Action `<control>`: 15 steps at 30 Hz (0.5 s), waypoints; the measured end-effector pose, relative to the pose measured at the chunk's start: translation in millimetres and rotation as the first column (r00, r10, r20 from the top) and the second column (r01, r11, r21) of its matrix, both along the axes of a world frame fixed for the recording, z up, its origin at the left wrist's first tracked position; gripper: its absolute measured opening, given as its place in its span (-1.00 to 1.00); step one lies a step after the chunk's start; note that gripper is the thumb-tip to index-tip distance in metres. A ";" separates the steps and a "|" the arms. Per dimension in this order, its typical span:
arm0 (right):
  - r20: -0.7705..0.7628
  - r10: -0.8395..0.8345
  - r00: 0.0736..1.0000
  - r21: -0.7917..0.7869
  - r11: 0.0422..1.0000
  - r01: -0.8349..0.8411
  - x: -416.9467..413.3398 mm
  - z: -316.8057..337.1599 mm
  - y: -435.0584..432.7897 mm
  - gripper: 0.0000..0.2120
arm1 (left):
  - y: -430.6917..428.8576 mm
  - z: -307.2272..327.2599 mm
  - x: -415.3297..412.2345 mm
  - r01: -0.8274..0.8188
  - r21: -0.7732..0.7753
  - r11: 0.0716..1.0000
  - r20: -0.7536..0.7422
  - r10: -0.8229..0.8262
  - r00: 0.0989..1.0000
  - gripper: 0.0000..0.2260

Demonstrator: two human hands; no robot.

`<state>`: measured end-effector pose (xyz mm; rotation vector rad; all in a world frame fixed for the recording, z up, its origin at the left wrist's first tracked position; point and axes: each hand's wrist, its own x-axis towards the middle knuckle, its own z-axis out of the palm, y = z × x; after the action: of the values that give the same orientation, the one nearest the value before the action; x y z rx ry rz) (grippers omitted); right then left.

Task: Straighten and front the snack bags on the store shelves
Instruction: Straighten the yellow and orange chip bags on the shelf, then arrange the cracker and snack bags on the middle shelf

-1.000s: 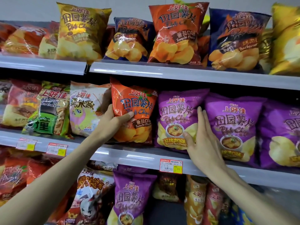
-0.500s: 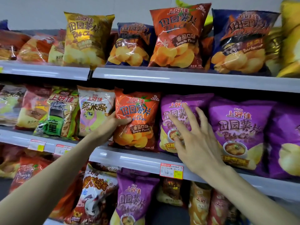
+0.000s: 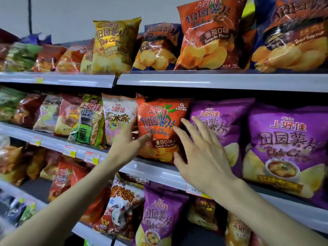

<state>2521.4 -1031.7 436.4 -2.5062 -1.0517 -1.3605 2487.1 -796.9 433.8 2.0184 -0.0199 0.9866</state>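
Two bare forearms reach up from the bottom of the view to the middle shelf (image 3: 154, 170), whose front rail carries price tags (image 3: 92, 157). The left hand (image 3: 126, 145) grasps the orange tomato-flavour chip bag (image 3: 159, 118) at its lower left edge, thumb across the front and fingers tucked behind. The right hand (image 3: 202, 155) is released, fingers straight and spread over the bag's right edge; whether the tips touch the film cannot be told. The orange bag stands upright on the middle shelf, face forward, between a white pony-print snack bag (image 3: 118, 118) on its left and a purple potato chip bag (image 3: 223, 118) on its right, touching both. Past that stands a second purple bag (image 3: 287, 139). On the top shelf (image 3: 213, 82) stand a yellow chip bag (image 3: 113, 45), a blue barbecue bag (image 3: 158, 47) and a larger orange tomato bag (image 3: 209, 32), with a pale wall (image 3: 71, 18) behind
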 end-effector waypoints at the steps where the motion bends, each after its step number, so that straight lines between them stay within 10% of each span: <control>1: 0.001 0.030 1.000 0.004 1.000 -0.030 -1.8 -0.3 7.1 -0.37 | 2.1 0.4 -4.5 -0.020 0.025 0.999 -0.013 0.020 1.000 -0.51; 15: -0.011 -0.133 0.991 0.031 0.991 0.133 5.2 -6.7 83.1 -0.36 | 46.2 10.8 6.9 0.075 0.321 0.944 0.008 -0.082 0.997 -0.49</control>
<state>2526.6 -948.6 429.7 -2.5977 -0.8679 -1.3867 2494.0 -750.8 444.7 2.2816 -0.2873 1.0040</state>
